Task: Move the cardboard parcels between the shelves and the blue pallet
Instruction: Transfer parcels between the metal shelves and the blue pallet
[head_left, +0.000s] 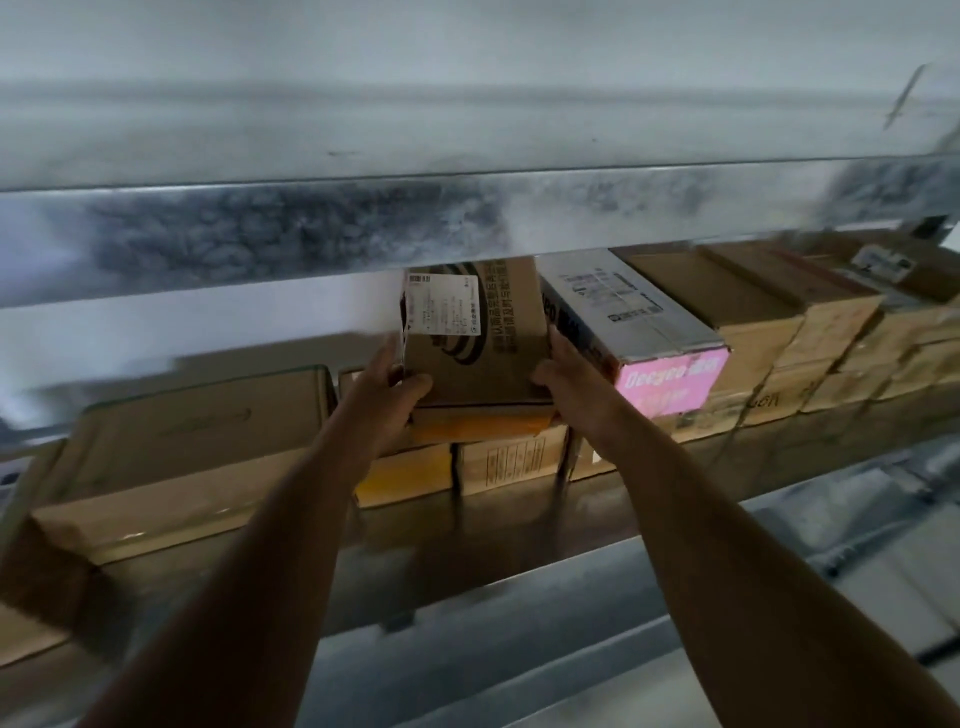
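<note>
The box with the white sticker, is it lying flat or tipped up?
Tipped up. The box leans back, its stickered top facing us, gripped by the left hand and right hand.

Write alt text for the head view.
Both hands, left hand and right hand, grip a labelled cardboard box by its sides on a metal shelf, atop other boxes and beside a white box with a pink end.

Held parcel (478, 332) brown, black curved stripes, white label (441, 305); neighbouring box (631, 322) white, pink end; shelf beam (363, 228) mottled grey.

body | forearms bare; no sleeves | left hand (387, 397), right hand (563, 387) ungloved
</note>
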